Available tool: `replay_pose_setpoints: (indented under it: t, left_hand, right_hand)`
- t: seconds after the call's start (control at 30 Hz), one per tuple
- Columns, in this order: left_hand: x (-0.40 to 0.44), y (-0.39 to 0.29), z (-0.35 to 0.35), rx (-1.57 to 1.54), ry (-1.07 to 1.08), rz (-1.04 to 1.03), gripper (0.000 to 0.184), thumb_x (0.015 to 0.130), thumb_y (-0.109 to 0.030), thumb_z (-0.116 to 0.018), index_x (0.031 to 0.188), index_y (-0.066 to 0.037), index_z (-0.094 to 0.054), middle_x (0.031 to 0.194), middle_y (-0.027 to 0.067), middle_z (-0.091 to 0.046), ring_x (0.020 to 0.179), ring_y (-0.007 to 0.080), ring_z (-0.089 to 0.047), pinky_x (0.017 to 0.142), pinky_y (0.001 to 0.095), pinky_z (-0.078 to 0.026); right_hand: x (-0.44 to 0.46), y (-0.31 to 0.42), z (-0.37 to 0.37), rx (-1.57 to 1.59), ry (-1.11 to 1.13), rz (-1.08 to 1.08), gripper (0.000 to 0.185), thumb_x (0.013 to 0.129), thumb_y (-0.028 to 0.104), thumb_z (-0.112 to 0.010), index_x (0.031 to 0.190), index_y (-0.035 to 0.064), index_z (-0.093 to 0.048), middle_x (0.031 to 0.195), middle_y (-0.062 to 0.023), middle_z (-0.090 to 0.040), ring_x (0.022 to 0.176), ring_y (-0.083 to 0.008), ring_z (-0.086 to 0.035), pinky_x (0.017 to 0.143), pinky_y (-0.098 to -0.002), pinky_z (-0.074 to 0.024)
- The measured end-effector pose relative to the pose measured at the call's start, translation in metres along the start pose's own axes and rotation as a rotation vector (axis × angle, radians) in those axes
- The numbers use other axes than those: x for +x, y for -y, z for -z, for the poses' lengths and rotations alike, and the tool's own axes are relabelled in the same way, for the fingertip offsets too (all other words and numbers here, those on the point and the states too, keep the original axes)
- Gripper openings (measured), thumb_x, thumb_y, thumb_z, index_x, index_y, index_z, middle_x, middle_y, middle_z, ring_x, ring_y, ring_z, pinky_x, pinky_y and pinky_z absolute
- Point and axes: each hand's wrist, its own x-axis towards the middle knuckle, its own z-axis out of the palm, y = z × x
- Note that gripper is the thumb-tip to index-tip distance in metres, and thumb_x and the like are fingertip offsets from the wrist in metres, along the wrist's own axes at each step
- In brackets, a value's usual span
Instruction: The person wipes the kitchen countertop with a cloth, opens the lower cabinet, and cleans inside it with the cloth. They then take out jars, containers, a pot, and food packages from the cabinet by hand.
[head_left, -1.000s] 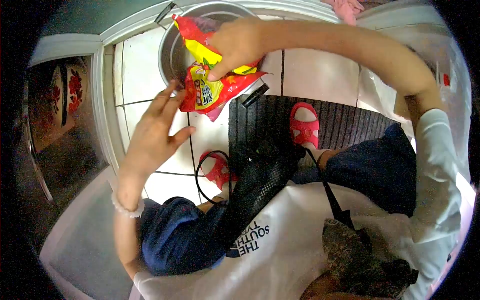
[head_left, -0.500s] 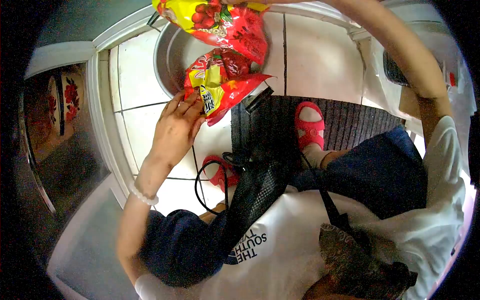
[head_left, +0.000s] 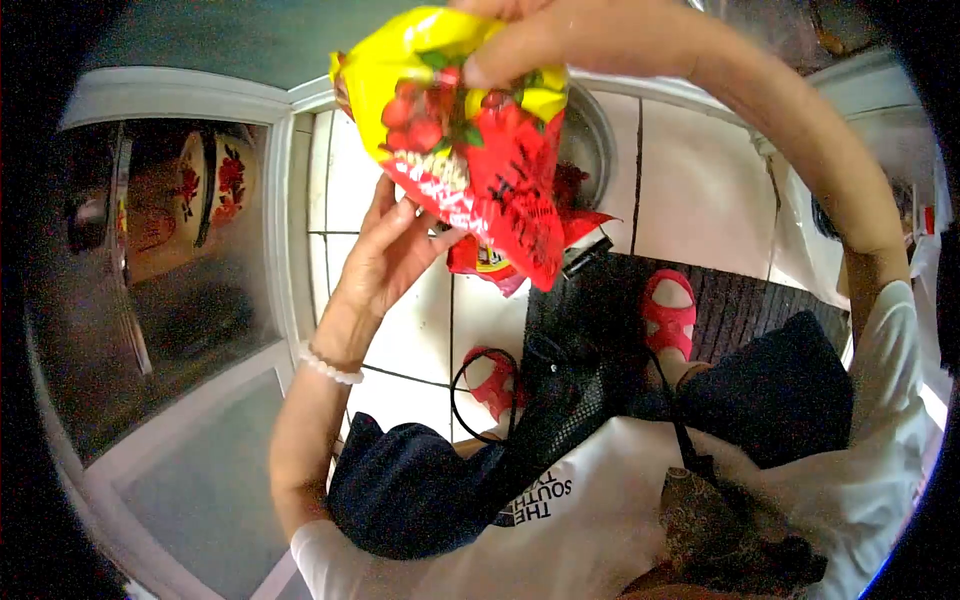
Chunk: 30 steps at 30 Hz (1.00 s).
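A large yellow and red plastic bag with printed red fruit hangs in front of the pot. My right hand is closed on its upper part. Just below the bag's left lower edge is my left hand, fingers apart and some tips close to or behind the bag; contact is unclear. Behind the bag stands a round metal pot, mostly hidden. A second red and yellow bag lies over the pot's near rim, beside a black handle.
White floor tiles surround the pot. A dark ribbed mat lies under one of my red sandals. A black mesh bag hangs before me. On the left is a cabinet with glass doors; plastic bags are at the right.
The large bag in my right hand was lifted out of the pot and brought nearer. My left hand moved off the second bag toward the lifted one. The view shifted, moving the scene rightward and down.
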Motion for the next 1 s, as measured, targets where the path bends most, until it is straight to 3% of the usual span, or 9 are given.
replay_pose_setpoints:
  t: [0.17, 0.27, 0.33, 0.37, 0.5, 0.67, 0.8, 0.9, 1.0]
  left_hand:
    - [-0.004, -0.012, -0.010, 0.434, -0.188, -0.126, 0.092, 0.080, -0.021, -0.071, 0.145, -0.014, -0.005, 0.145, 0.0122, -0.023, 0.126, 0.0266, -0.038, 0.094, 0.0453, -0.043]
    - [-0.013, -0.011, -0.020, 0.749, -0.275, -0.298, 0.109, 0.074, -0.019, -0.077, 0.145, -0.014, 0.006, 0.150, 0.0168, -0.006, 0.132, 0.0301, -0.030, 0.097, 0.0458, -0.042]
    - [-0.020, -0.009, -0.043, 0.885, -0.133, -0.323, 0.116, 0.068, -0.013, -0.080, 0.145, -0.014, 0.007, 0.149, 0.0180, -0.007, 0.132, 0.0302, -0.030, 0.098, 0.0455, -0.043]
    - [-0.021, -0.002, -0.052, 0.970, -0.122, -0.367, 0.122, 0.062, -0.008, -0.083, 0.144, -0.014, 0.008, 0.147, 0.0203, -0.013, 0.130, 0.0296, -0.032, 0.097, 0.0459, -0.043]
    - [-0.010, 0.009, -0.050, 1.313, -0.314, -0.633, 0.119, 0.060, -0.006, -0.083, 0.142, -0.003, 0.003, 0.136, 0.0195, -0.032, 0.122, 0.0284, -0.041, 0.101, 0.0362, -0.038]
    - [-0.010, -0.020, -0.018, 0.847, -0.374, -0.522, 0.062, 0.081, 0.008, -0.055, 0.136, -0.005, -0.030, 0.121, 0.0082, -0.049, 0.107, 0.0172, -0.052, 0.091, 0.0291, -0.046]
    - [-0.017, -0.036, -0.008, 0.407, -0.323, -0.375, 0.037, 0.089, -0.006, -0.054, 0.125, -0.005, -0.045, 0.118, 0.0090, -0.056, 0.104, 0.0196, -0.058, 0.092, 0.0335, -0.048]
    - [-0.023, -0.045, 0.014, 0.100, -0.220, -0.251, 0.045, 0.089, -0.023, -0.053, 0.128, -0.004, -0.043, 0.124, 0.0121, -0.054, 0.115, 0.0278, -0.052, 0.103, 0.0427, -0.038]
    - [-0.026, -0.049, 0.021, 0.006, -0.101, -0.218, 0.048, 0.087, -0.027, -0.054, 0.128, -0.003, -0.045, 0.127, 0.0130, -0.053, 0.118, 0.0295, -0.050, 0.104, 0.0451, -0.035]
  right_hand:
    - [0.010, -0.003, -0.015, -0.060, -0.040, 0.177, 0.017, 0.086, 0.010, -0.052, 0.087, -0.0017, -0.064, 0.061, 0.0019, -0.055, 0.053, -0.0063, -0.047, 0.048, -0.0238, -0.0380]
    - [0.022, -0.010, -0.009, -0.198, -0.022, -0.065, 0.023, 0.089, 0.014, -0.050, 0.095, -0.0049, -0.061, 0.074, -0.0069, -0.060, 0.065, -0.0132, -0.055, 0.056, -0.0309, -0.0443]
    - [0.059, -0.066, -0.012, -0.578, -0.430, 0.292, 0.032, 0.073, 0.029, -0.064, 0.085, -0.0005, -0.063, 0.077, -0.0197, -0.062, 0.069, -0.0323, -0.062, 0.062, -0.0421, -0.0484]
    - [0.048, -0.042, -0.018, -0.354, -0.335, 0.028, 0.030, 0.078, 0.028, -0.059, 0.079, -0.0020, -0.063, 0.068, -0.0147, -0.061, 0.061, -0.0254, -0.060, 0.057, -0.0392, -0.0456]
    - [0.071, -0.038, -0.047, 0.432, -0.503, -0.069, 0.036, 0.086, 0.030, -0.051, 0.078, -0.0023, -0.063, 0.071, -0.0087, -0.063, 0.062, -0.0201, -0.061, 0.057, -0.0375, -0.0488]
    - [0.084, -0.020, -0.052, 1.009, -0.469, 0.048, 0.038, 0.086, 0.032, -0.053, 0.095, -0.0041, -0.060, 0.084, -0.0126, -0.066, 0.074, -0.0225, -0.064, 0.066, -0.0380, -0.0524]
    - [0.053, -0.009, -0.037, 0.641, -0.334, -0.134, 0.030, 0.091, 0.017, -0.048, 0.108, -0.0072, -0.050, 0.109, -0.0221, -0.054, 0.098, -0.0309, -0.054, 0.081, -0.0407, -0.0464]
    - [0.053, -0.038, -0.037, -0.207, -0.383, 0.101, 0.046, 0.088, 0.023, -0.059, 0.122, -0.0062, -0.049, 0.108, -0.0132, -0.061, 0.097, -0.0165, -0.059, 0.079, -0.0312, -0.0506]
    - [0.036, -0.042, -0.049, -0.518, -0.381, 0.130, 0.043, 0.084, 0.017, -0.061, 0.120, -0.0027, -0.050, 0.107, -0.0164, -0.060, 0.096, -0.0214, -0.060, 0.083, -0.0323, -0.0493]
